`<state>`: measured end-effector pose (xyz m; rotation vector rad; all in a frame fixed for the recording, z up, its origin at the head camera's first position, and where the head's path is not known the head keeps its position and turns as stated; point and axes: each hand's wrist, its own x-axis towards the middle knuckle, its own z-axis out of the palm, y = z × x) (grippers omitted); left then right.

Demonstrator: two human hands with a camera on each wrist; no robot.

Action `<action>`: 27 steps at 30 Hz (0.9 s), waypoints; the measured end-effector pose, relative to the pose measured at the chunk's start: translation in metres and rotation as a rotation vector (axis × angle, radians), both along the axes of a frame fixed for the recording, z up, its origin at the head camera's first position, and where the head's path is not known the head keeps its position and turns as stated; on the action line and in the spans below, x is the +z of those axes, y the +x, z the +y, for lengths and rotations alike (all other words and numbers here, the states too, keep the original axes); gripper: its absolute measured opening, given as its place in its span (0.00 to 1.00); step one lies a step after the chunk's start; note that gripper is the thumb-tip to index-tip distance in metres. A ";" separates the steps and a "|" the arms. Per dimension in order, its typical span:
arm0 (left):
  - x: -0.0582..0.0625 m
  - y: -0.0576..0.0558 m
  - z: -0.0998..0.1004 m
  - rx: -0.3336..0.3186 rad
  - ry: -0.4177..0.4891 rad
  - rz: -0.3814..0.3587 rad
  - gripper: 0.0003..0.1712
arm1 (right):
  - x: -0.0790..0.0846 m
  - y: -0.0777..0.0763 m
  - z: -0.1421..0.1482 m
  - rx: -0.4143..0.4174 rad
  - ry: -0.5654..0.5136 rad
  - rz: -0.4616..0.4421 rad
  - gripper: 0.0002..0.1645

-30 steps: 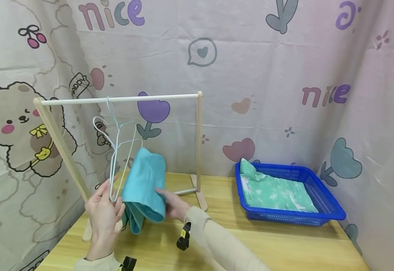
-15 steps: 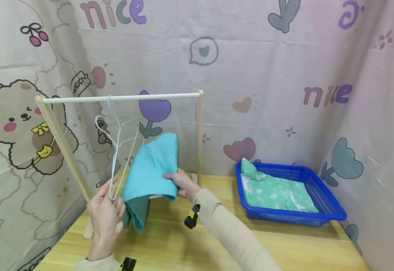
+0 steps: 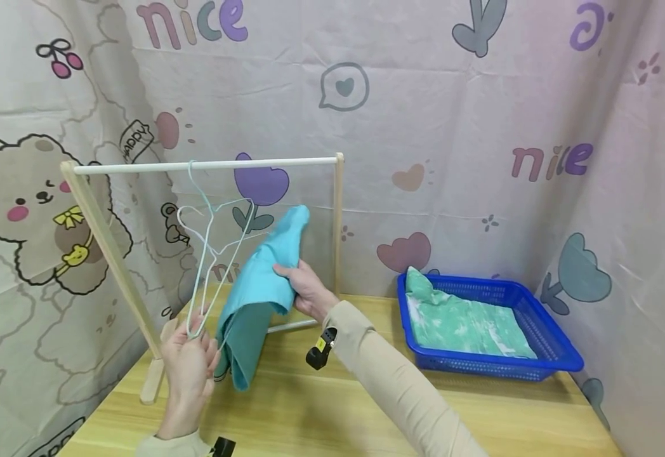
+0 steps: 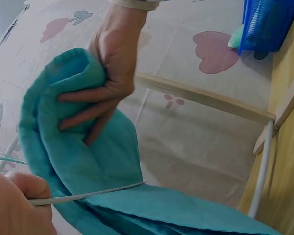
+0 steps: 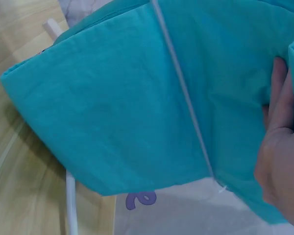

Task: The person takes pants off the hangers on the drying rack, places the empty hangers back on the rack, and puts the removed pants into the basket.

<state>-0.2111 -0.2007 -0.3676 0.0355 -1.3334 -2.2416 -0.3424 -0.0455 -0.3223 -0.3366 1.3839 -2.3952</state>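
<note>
A turquoise cloth [image 3: 258, 279] lies folded over the bar of a white hanger [image 3: 179, 219], its lower end hanging near the table. My right hand [image 3: 312, 292] grips the cloth's upper part, thumb on top. In the left wrist view, several fingers of that hand spread across the fabric. My left hand [image 3: 186, 365] pinches a lower corner of the hangers. A pale blue hanger [image 3: 195, 184] is hooked on the rack's rail, while the white one's hook is off it. In the right wrist view, the hanger bar [image 5: 183, 88] crosses the turquoise fabric.
The wooden rack [image 3: 104, 254] with its white rail [image 3: 138, 169] stands on the wood-grain table [image 3: 355, 406]. A blue plastic basket [image 3: 555, 343] at the right holds a green-and-white cloth [image 3: 469, 324]. Printed curtains [image 3: 452, 127] surround the table at the back and sides.
My right hand has lifted the cloth's free end up and to the right, then tilted it steeper. My left hand and the hangers have shifted slightly right.
</note>
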 end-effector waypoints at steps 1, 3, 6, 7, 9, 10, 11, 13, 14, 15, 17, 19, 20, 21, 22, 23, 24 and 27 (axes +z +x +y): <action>-0.001 -0.001 0.000 -0.005 -0.002 -0.009 0.19 | 0.001 0.000 -0.001 -0.004 -0.008 0.004 0.26; -0.003 -0.001 0.000 -0.020 0.000 -0.024 0.18 | 0.003 0.000 -0.002 -0.003 -0.013 0.020 0.26; -0.006 -0.003 0.001 -0.041 -0.014 -0.050 0.18 | 0.006 0.001 -0.003 0.014 -0.011 0.030 0.26; -0.007 -0.004 0.001 -0.045 -0.017 -0.062 0.18 | 0.007 0.002 -0.004 0.022 -0.008 0.033 0.26; -0.010 -0.005 0.001 -0.047 -0.030 -0.078 0.18 | 0.010 0.002 -0.004 0.037 0.000 0.038 0.26; -0.011 -0.006 0.001 -0.045 -0.040 -0.090 0.18 | 0.011 0.002 -0.004 0.044 0.001 0.043 0.26; -0.013 -0.006 0.001 -0.043 -0.047 -0.101 0.17 | 0.013 0.002 -0.004 0.049 0.002 0.049 0.25; -0.017 -0.007 -0.001 -0.040 -0.063 -0.121 0.18 | 0.017 0.002 -0.003 0.056 -0.001 0.061 0.24; -0.019 -0.008 -0.001 -0.039 -0.067 -0.132 0.18 | 0.019 0.002 -0.002 0.056 -0.005 0.066 0.24; -0.021 -0.008 -0.002 -0.038 -0.073 -0.142 0.18 | 0.021 0.002 -0.001 0.059 -0.008 0.072 0.24; -0.024 -0.009 -0.004 -0.037 -0.082 -0.155 0.19 | 0.026 0.003 0.001 0.062 -0.008 0.084 0.23; -0.027 -0.011 -0.005 -0.032 -0.087 -0.161 0.19 | 0.031 0.004 0.003 0.074 -0.002 0.099 0.22; -0.028 -0.012 -0.006 -0.030 -0.091 -0.163 0.19 | 0.034 0.005 0.004 0.080 0.004 0.108 0.22; -0.029 -0.012 -0.006 -0.026 -0.097 -0.165 0.19 | 0.036 0.006 0.005 0.088 0.009 0.119 0.22; -0.030 -0.013 -0.006 -0.025 -0.099 -0.172 0.19 | 0.038 0.006 0.006 0.094 0.013 0.129 0.22; -0.030 -0.013 -0.006 -0.022 -0.105 -0.180 0.19 | 0.041 0.007 0.007 0.098 0.018 0.139 0.21; -0.031 -0.014 -0.006 -0.019 -0.109 -0.191 0.18 | 0.043 0.008 0.008 0.098 0.019 0.148 0.21; -0.035 -0.016 -0.007 -0.007 -0.123 -0.227 0.18 | 0.051 0.010 0.011 0.089 0.013 0.173 0.21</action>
